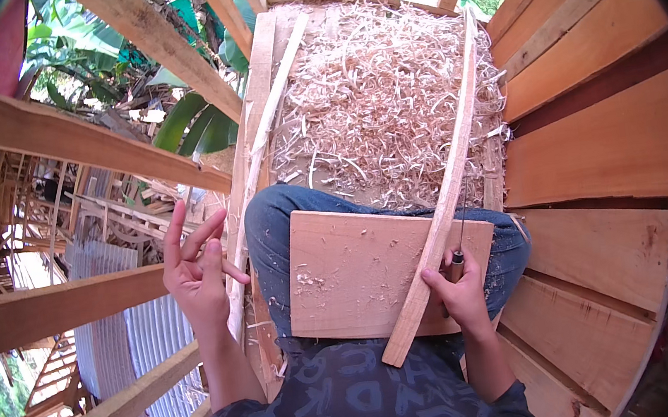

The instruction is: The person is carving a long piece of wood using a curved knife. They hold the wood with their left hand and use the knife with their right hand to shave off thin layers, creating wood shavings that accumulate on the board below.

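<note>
My left hand (199, 277) is raised at the left, beside my knee, its fingers spread with nothing in them. In my right hand (463, 291) is a knife (458, 257) with a dark handle and a thin blade pointing away from me. The thumb of that hand rests against a long, pale wooden strip (450, 186). This strip slants over a flat wooden board (351, 277) on my lap, its near end by my shirt and its far end over the shavings. Part of the knife handle is hidden by my fingers. A few small shavings lie on the board.
Curled wood shavings (387, 94) heap up beyond my knees. Another pale strip (275, 103) lies along the left edge. Wooden rails (103, 158) stand at the left, with corrugated metal sheets (162, 338) below. Planks (602, 146) form a wall close on the right.
</note>
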Action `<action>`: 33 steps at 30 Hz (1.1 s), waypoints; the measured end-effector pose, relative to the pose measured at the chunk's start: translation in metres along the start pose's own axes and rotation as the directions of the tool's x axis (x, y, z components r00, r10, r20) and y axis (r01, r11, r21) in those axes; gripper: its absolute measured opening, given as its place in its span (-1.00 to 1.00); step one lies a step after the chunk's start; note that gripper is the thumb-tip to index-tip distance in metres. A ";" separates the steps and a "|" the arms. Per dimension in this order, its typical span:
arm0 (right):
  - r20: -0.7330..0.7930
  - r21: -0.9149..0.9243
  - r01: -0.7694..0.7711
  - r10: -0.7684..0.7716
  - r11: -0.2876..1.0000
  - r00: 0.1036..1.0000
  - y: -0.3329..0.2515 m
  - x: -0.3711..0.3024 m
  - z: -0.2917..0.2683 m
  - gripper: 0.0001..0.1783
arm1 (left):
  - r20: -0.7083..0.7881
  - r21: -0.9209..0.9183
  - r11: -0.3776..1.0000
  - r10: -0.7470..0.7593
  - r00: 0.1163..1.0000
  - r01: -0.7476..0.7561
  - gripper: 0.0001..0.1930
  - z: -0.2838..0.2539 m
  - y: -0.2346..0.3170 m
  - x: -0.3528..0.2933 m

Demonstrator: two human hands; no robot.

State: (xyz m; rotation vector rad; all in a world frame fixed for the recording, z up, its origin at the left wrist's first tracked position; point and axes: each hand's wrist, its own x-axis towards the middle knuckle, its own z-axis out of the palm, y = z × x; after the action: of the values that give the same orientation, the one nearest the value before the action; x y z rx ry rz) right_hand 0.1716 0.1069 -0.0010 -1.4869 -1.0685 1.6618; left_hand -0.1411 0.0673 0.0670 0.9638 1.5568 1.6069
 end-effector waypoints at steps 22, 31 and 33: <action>0.058 0.076 0.162 -0.167 0.984 0.984 -0.001 -0.015 -0.007 -0.63 | 0.861 -0.142 0.030 -0.489 0.138 0.989 -0.80 0.107 -0.036 -0.078; 0.118 -0.192 0.135 -0.113 0.972 0.987 0.009 -0.019 -0.016 -0.61 | 0.829 -0.075 0.080 -0.550 0.107 0.994 -0.70 0.090 -0.026 -0.083; 0.132 -0.183 0.141 -0.117 0.973 0.984 0.012 -0.018 -0.014 -0.56 | 0.759 -0.017 0.163 -0.640 0.119 0.987 -0.70 0.090 -0.030 -0.087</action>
State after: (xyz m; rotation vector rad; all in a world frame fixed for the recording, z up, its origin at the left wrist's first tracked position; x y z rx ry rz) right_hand 0.1890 0.0879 -0.0043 -1.4156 -1.3964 1.6108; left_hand -0.0205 0.0368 0.0334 0.0121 0.7353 0.5755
